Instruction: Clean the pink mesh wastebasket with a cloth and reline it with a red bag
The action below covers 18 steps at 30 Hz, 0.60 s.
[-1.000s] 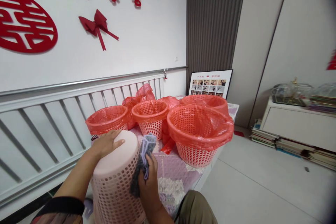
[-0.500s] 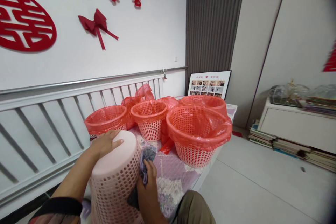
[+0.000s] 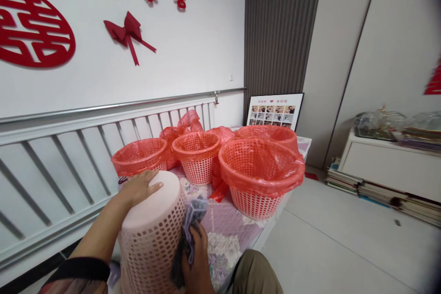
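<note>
An upside-down pale pink plastic basket (image 3: 151,239) with round holes in its wall stands close in front of me. On its flat base rests my left hand (image 3: 139,188), fingers spread and palm down. My right hand (image 3: 197,257) is closed around a grey cloth (image 3: 188,234) with a lilac edge, pressed against the basket's right side. The basket's rim lies out of view below. Beyond it stand a small basket (image 3: 196,170), a left basket (image 3: 139,156) and a large basket (image 3: 257,197), all with red plastic bags over their rims.
The baskets stand on a low surface with a lilac floral cloth (image 3: 227,223). Along the left wall runs a white radiator (image 3: 69,165). A photo board (image 3: 275,108) leans at the back. My knee (image 3: 255,275) is at the bottom; a white cabinet (image 3: 396,161) stands right.
My right hand has shifted slightly with the cloth, which shows more of its folds beside the basket. My left hand stays on the base.
</note>
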Motion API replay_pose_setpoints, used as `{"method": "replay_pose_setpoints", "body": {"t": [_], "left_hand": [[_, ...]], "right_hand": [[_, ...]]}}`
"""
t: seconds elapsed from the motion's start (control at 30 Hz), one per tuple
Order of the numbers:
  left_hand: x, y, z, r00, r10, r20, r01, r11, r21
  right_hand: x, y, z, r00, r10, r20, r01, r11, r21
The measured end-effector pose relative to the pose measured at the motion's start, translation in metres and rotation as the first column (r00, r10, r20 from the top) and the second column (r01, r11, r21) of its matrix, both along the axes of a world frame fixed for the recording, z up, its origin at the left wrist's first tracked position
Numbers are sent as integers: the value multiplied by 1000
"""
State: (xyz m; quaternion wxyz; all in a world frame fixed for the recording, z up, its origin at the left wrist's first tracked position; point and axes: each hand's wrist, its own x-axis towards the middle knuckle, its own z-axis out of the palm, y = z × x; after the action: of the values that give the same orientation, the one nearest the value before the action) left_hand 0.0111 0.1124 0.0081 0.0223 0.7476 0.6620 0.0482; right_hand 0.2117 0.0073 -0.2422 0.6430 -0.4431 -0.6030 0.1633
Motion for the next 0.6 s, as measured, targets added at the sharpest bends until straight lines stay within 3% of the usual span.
{"method": "replay_pose_setpoints", "body": {"t": [0.1,0.2,0.3,0.4,0.5,0.6], "left_hand": [[0,0,0,1000,-1,6,1,1000,13],[1,-1,0,1000,-1,6,1,1000,16],[1,-1,1,1000,10,0,-10,1000,5],[3,-2,3,1000,16,-5,-16,1000,-7],[4,-3,4,1000,7,-8,-7,1000,-16],[4,-3,4,1000,8,-13,-8,1000,-22]], "right_hand": [[21,8,-49,997,-46,-54,35,981,-192],[31,18,-58,996,-27,-91,2,966,-260],[27,27,-27,995,-8,-99,-18,965,-261],[13,26,31,997,33,-70,-47,979,-200],[1,22,87,995,98,10,-98,995,-34],[-1,30,110,987,139,77,-143,988,59]]}}
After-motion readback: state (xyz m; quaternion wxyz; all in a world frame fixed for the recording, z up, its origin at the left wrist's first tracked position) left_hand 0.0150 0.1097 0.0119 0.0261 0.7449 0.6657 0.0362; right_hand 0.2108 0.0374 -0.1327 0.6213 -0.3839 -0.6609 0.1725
